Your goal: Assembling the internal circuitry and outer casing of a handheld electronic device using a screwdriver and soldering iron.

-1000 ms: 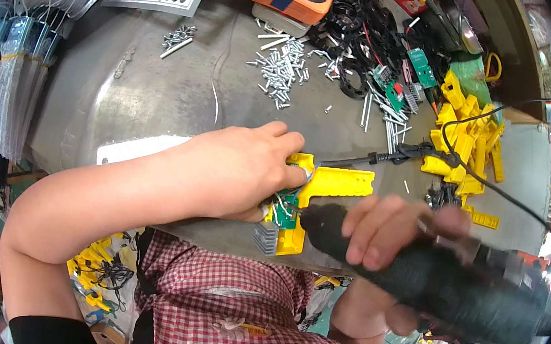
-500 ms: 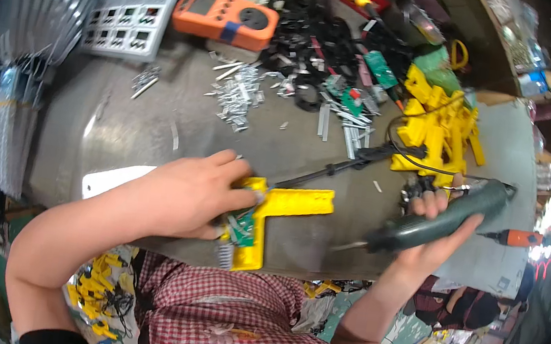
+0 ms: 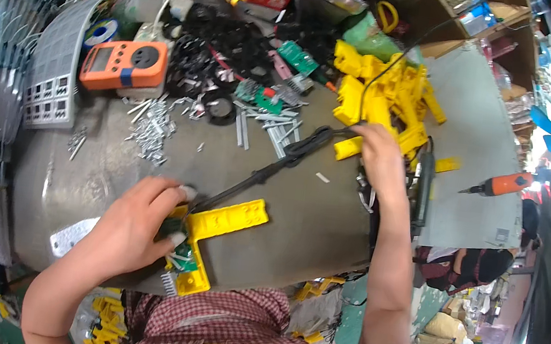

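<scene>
My left hand is closed on an L-shaped yellow plastic housing at the table's front edge. A green circuit board sits in the housing, partly under my fingers. From it a black cable runs right, bundled partway along. My right hand has bent fingers at the cable's far end, beside a pile of yellow plastic housings; whatever is between its fingertips is hidden. Just right of that wrist, a dark green power screwdriver stands upright, out of my hand.
An orange meter stands at the back left, with small metal parts before it. Black cables and green boards crowd the back. Farther right are an orange-handled tool and a grey board. A white plate lies by my left forearm.
My right hand has let go of the power screwdriver and moved to the cable end by the yellow pile. My left hand keeps hold of the housing. The view has shifted right.
</scene>
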A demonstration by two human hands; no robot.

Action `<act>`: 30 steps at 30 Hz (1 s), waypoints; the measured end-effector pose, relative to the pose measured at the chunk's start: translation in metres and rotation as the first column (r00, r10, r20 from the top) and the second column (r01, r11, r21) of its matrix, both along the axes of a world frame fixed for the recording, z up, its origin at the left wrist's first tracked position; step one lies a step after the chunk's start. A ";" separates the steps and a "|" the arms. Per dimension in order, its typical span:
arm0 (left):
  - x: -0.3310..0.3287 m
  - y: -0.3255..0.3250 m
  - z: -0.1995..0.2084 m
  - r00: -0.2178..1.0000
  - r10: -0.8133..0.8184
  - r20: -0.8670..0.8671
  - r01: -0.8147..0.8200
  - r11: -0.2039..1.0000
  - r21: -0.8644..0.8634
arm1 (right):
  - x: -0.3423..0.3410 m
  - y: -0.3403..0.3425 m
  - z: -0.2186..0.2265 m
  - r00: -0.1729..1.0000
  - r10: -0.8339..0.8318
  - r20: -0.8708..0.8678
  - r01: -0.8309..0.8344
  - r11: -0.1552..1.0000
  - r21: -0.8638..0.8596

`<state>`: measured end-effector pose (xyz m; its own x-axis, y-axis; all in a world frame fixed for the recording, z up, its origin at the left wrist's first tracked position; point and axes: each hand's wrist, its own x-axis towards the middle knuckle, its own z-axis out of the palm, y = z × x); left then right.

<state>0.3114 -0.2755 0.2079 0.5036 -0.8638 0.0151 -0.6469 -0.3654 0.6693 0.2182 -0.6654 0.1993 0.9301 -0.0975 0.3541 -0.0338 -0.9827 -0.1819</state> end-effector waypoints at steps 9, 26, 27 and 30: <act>-0.023 0.079 -0.004 0.953 0.065 0.296 -0.117 0.980 0.161 | 0.042 -0.009 -0.013 0.969 -0.092 -0.228 -0.040 0.856 -0.515; 0.010 0.135 -0.019 0.884 0.461 0.071 -0.466 0.879 0.097 | 0.144 0.195 0.036 0.960 0.263 0.096 -0.227 0.530 0.817; 0.004 0.131 -0.013 0.866 0.485 0.122 -0.497 0.860 0.117 | 0.156 0.207 0.042 0.962 0.255 0.101 -0.232 0.563 0.793; -0.010 0.128 -0.012 0.839 0.483 0.250 -0.518 0.849 0.100 | 0.193 0.222 0.041 0.972 0.205 0.115 -0.219 0.621 0.752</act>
<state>0.3015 -0.1479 0.1956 0.8679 -0.4938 0.0544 -0.4635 -0.7653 0.4466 0.4116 -0.4439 0.2399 0.9548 -0.1383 0.2630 0.1678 -0.4796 -0.8613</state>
